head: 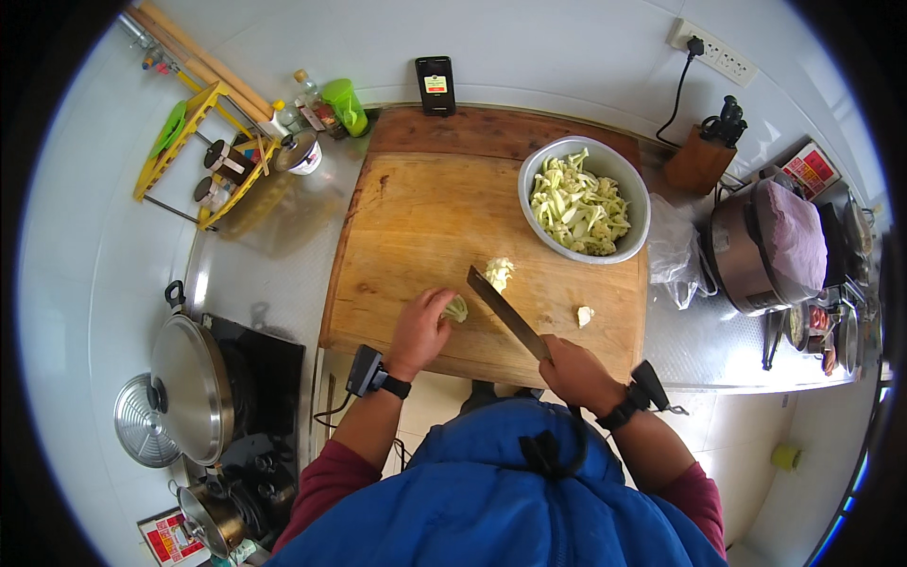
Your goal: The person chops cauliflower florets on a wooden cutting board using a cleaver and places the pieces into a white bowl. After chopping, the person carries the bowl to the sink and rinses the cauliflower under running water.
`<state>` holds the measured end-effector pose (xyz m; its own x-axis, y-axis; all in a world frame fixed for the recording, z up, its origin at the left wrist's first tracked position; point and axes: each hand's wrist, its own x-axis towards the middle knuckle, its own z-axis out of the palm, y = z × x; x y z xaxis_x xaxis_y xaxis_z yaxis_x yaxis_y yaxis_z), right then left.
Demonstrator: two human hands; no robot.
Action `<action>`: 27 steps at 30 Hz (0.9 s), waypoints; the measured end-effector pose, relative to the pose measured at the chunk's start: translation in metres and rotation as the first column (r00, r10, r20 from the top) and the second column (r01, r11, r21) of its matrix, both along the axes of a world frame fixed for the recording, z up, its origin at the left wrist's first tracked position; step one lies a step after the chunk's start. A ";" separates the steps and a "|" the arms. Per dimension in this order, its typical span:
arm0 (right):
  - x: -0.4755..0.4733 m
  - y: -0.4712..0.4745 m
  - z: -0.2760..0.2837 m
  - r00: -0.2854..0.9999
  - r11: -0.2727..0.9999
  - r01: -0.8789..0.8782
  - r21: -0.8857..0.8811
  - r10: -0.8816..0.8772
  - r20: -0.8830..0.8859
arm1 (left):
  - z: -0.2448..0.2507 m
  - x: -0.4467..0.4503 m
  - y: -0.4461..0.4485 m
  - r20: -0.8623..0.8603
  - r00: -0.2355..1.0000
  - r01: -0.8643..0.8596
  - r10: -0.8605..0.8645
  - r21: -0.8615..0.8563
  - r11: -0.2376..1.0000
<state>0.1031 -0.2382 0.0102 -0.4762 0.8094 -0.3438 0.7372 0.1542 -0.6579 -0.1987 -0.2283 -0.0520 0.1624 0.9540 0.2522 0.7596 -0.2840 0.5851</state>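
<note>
Before me lies a large wooden cutting board. My left hand rests near its front edge, fingers curled over a pale green vegetable piece, perhaps a cauliflower stem. In my right hand is the handle of a kitchen knife; its blade slants up and left, apart from that piece. Just beyond the blade sits a small heap of cut whitish pieces. One white chunk lies farther right. At the board's back right stands a metal bowl full of cut cauliflower.
A phone leans against the back wall. Right of the board are a clear plastic bag, a knife block and a cloth-topped electric cooker. A lidded pan stands at left on a black cooktop, below a yellow rack.
</note>
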 end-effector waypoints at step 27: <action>-0.002 -0.021 0.011 0.993 0.997 -0.041 0.071 0.048 -0.109 | -0.038 -0.011 -0.002 0.277 0.913 -0.268 0.300 -0.148 0.952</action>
